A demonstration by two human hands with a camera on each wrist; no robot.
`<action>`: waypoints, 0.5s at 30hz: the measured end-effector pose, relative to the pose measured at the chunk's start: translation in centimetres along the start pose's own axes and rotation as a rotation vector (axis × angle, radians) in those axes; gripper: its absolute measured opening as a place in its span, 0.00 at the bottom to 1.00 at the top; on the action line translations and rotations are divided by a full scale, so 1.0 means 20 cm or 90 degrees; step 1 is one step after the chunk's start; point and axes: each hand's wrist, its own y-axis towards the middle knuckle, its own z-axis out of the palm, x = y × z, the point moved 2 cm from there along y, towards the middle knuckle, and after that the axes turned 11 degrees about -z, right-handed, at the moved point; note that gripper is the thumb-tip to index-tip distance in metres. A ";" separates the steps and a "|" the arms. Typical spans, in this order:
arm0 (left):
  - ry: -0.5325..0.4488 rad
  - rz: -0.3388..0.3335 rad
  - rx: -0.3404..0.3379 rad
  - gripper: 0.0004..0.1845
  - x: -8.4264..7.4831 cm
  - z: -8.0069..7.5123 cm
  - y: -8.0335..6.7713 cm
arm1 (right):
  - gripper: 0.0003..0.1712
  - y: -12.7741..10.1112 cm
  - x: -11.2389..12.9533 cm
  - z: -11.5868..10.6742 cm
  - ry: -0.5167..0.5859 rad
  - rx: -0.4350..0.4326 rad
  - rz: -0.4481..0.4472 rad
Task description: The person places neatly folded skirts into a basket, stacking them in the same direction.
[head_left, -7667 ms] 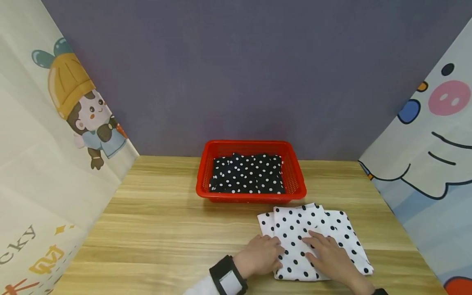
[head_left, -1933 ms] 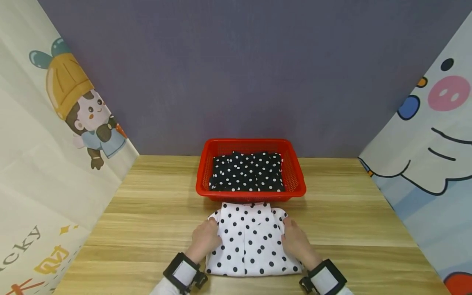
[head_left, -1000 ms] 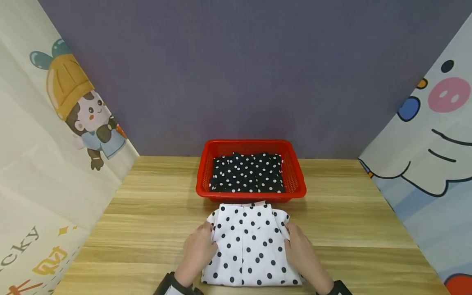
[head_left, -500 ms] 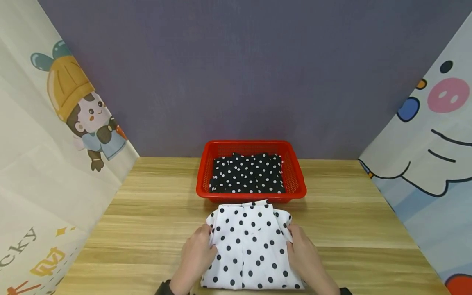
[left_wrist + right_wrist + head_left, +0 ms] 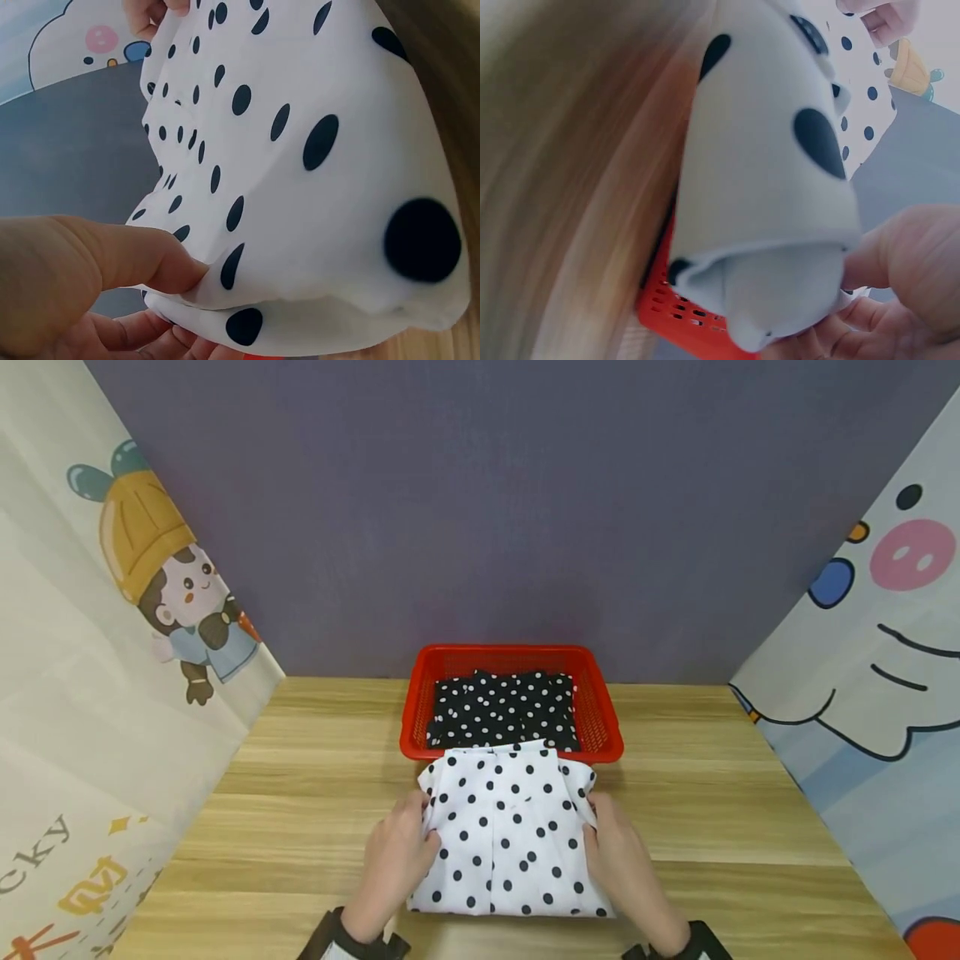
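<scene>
The wooden tabletop (image 5: 315,793) is running out to a purple back wall, with cartoon-printed curtains hanging along the left and right. A red mesh basket (image 5: 606,727) is sitting at the far middle of the tabletop, and a folded black garment with white dots (image 5: 502,714) is lying inside it. Just near of the basket, a folded white garment with black dots (image 5: 510,839) is being held between both hands, its far edge reaching over the basket's near rim. The left hand (image 5: 393,860) is gripping the garment's left edge; its wrist view is showing the thumb (image 5: 127,255) pressing on top of the fold and the fingers curling beneath it. The right hand (image 5: 622,860) is gripping the right edge in the same way, thumb above and fingers under the folded layers. Each grip is closed firmly on the white garment, and both wrists are wearing dark bands.
</scene>
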 end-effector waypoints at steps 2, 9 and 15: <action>-0.006 0.008 -0.009 0.19 -0.01 0.00 0.02 | 0.20 0.02 0.00 0.00 0.002 -0.002 0.001; -0.029 0.012 -0.014 0.18 -0.04 -0.01 0.11 | 0.21 0.11 -0.01 -0.02 0.000 -0.016 -0.019; -0.049 0.022 -0.019 0.17 -0.08 0.00 0.19 | 0.22 0.21 -0.03 -0.04 0.002 -0.027 -0.039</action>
